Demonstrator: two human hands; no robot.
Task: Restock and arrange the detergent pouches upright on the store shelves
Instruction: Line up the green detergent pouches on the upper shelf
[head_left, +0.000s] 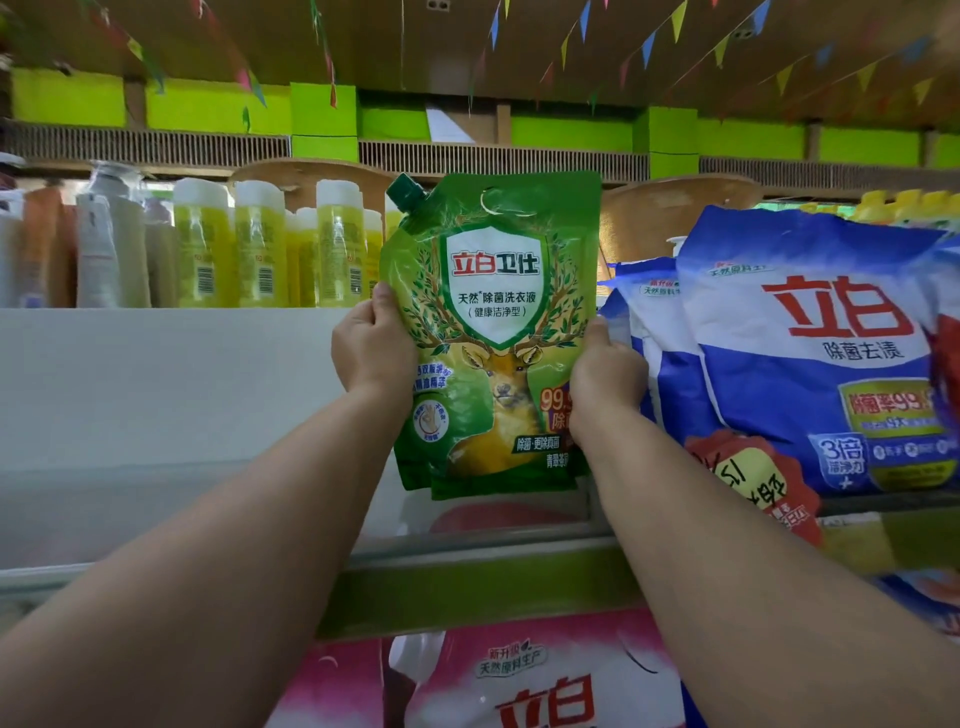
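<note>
Right now both hands hold a green detergent pouch (493, 332) upright in front of the shelf, its printed front with a deer and a white shield label facing the camera. The left hand (371, 345) grips the pouch's left edge about halfway up, thumb curled onto the front; the right hand (602, 371) grips the right edge at much the same height, fingers wrapped behind it and thumb along the edge. A dark green screw cap (406, 191) sits on the spout at the pouch's upper left corner, tilted outward. The pouch's bottom edge hangs just above the front lip of the white shelf (156, 395), and whether it touches the shelf cannot be told.

Just beside the pouch on the right, blue and white detergent pouches (810, 353) stand leaning in a row on the same shelf level, the nearest one close to the right hand's knuckles. A red price tag (748, 478) with handwritten yellow marks hangs in front of them. Behind and to the left, on a higher level, yellow bottles with white caps (260, 244) stand side by side, and further left are grey and brown bottles (98, 239). Below the shelf edge, pink and white detergent pouches (524, 675) sit on the lower shelf. Coloured pennant flags (649, 47) hang from the ceiling.
</note>
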